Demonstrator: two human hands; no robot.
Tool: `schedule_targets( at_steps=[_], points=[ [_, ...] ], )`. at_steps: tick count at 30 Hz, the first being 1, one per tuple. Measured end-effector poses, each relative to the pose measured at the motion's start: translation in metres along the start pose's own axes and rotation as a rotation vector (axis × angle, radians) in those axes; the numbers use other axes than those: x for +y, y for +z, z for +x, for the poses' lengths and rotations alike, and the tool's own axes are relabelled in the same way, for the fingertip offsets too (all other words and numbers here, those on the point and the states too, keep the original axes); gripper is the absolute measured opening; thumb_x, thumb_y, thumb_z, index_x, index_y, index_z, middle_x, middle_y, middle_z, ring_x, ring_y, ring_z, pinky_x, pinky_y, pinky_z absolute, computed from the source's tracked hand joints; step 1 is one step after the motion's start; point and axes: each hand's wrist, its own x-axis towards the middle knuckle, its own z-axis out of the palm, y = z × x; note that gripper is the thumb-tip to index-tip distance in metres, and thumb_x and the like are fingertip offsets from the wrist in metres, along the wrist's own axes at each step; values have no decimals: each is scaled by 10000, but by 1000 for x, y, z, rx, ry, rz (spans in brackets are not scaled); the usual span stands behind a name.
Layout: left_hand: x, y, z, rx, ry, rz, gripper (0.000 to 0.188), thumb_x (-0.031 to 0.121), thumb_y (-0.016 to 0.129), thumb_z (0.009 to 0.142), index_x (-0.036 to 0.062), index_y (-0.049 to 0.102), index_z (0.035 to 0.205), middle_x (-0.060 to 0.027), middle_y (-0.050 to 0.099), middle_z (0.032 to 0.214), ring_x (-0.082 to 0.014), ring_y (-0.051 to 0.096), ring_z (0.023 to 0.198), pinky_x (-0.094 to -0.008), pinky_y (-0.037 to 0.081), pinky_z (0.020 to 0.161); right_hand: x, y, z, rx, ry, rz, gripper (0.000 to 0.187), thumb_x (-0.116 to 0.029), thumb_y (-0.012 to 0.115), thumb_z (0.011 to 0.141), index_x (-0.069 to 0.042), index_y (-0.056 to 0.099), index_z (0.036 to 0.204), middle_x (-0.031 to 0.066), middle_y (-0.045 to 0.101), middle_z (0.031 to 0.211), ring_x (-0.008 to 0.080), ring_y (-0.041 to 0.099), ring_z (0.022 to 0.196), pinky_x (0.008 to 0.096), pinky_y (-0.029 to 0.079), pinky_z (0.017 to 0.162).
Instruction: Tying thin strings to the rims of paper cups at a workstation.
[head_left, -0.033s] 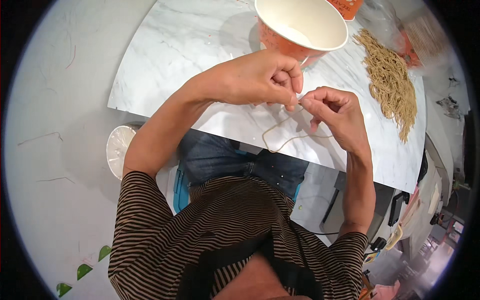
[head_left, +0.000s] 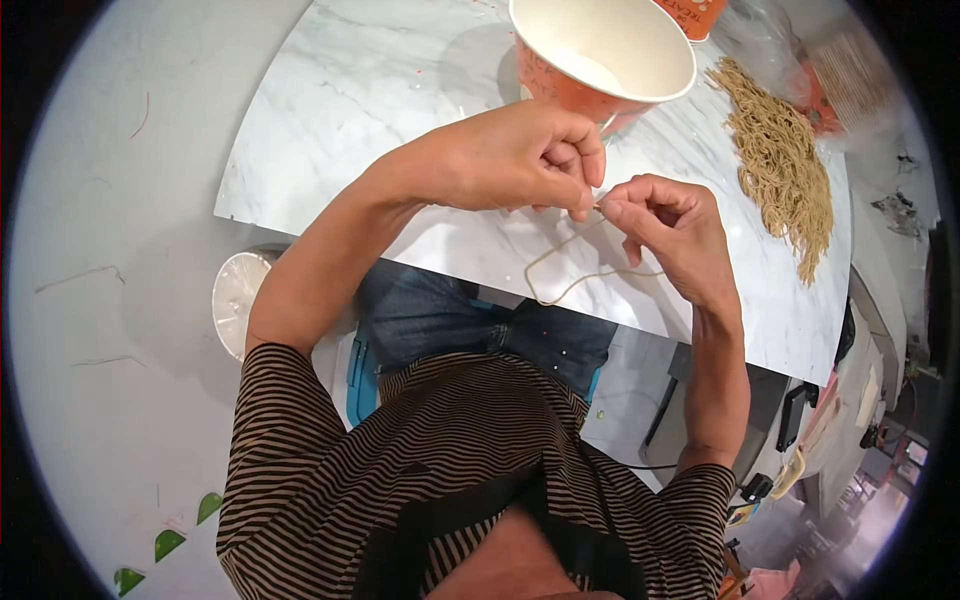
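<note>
Here, the left hand (head_left: 522, 158), hold unclear, curls beside the right hand (head_left: 680, 235), whose fingers (head_left: 645, 188) pinch tan cord (head_left: 603, 273).

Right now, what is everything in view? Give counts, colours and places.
Table: one, white marbled, centre
Bucket: one, orange and cream, far side of table
Container: one, orange, top edge
Bag: one, clear, upper right
Cord pile: uncounted, tan, table's right
Loose cord: one, tan, near table edge
Tub: one, white, floor at left
Seat: one, blue, beneath person
Patches: three, green, lower left
Floor: one, pale grey, left
Clutter: uncounted, mixed colours, right edge, blurred
Jeans: one pair, blue, below table
Shirt: one, striped, lower centre
Left hand: one, bare, near bucket
Right hand: one, bare, pinching loose cord
</note>
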Motion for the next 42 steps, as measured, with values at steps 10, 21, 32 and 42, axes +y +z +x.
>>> schedule_targets(
  at_steps=[10,21,32,42],
  points=[
    [14,-9,-11,560,307,309,152,52,740,916,44,683,1056,-30,719,959,-104,656,848,-251,490,724,5,-7,-7,211,39,-6,112,-120,787,924,-12,789,953,-122,494,598,-14,387,548,200,291,494],
    [0,-4,46,658,490,1042,277,106,775,843,79,734,1115,-99,756,879,-306,709,886,-400,517,823,10,-11,12,452,-285,77,82,-67,742,952,12,741,934,-71,599,793,9,466,694,194,367,606],
    [18,23,34,576,416,987,364,111,834,819,106,709,1161,-52,729,803,-249,676,759,-367,496,778,24,-8,14,564,-429,145,65,-57,723,925,-1,709,895,-41,629,833,15,524,704,194,418,630],
    [19,31,39,636,334,1005,367,152,866,818,109,712,1148,-50,714,754,-197,698,741,-329,476,750,34,-5,20,651,-604,4,41,16,724,856,-7,691,850,-20,587,792,11,474,612,204,375,517]
  ],
)
